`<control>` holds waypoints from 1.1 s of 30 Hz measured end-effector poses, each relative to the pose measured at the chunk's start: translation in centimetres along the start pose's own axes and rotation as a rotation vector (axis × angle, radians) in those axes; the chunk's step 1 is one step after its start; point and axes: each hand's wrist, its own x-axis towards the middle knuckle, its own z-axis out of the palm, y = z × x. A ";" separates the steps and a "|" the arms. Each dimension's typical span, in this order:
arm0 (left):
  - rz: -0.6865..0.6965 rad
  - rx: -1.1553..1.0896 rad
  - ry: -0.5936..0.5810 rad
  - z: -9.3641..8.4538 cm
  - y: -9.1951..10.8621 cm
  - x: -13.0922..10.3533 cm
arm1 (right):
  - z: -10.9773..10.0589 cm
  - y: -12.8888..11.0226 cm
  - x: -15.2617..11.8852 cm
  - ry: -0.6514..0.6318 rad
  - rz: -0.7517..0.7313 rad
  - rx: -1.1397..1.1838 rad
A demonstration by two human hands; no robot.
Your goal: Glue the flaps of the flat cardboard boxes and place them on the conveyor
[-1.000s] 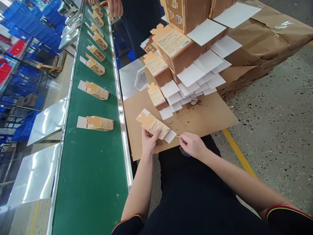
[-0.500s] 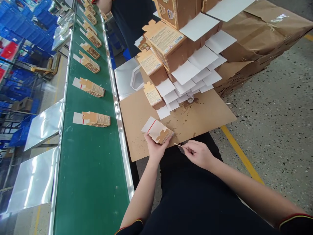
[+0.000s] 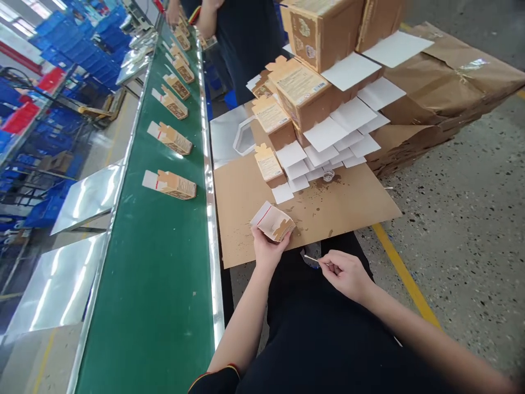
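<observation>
My left hand (image 3: pixel 268 253) grips a small brown carton (image 3: pixel 275 221) by its lower sides, just over the near part of a cardboard sheet (image 3: pixel 340 219). The carton's white flap is up and carries a red line. In my right hand (image 3: pixel 346 273) a thin white cotton swab (image 3: pixel 310 258) is pinched between thumb and fingers, its tip pointing left, apart from the carton. A small clear round dish (image 3: pixel 328 175) sits on the sheet among dark wet spots. Beside it stand stacked cartons (image 3: pixel 301 82) with white flaps sticking out.
To the left runs a green conveyor belt (image 3: pixel 156 284) with a metal edge, bearing a row of cartons (image 3: pixel 176 184). A co-worker (image 3: pixel 241 44) stands beyond the table. Paper-wrapped stacks (image 3: pixel 443 82) lie at right on the speckled floor. Blue crates (image 3: pixel 74 38) fill the far left.
The view has shifted, so the scene sits further right and the belt cartons have moved along. My right hand with the swab is slightly further from the carton. The left hand keeps its hold.
</observation>
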 end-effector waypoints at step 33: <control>0.010 -0.019 0.213 -5.7 1.5 12.4 | -6.4 1.8 0.9 0.405 0.208 0.010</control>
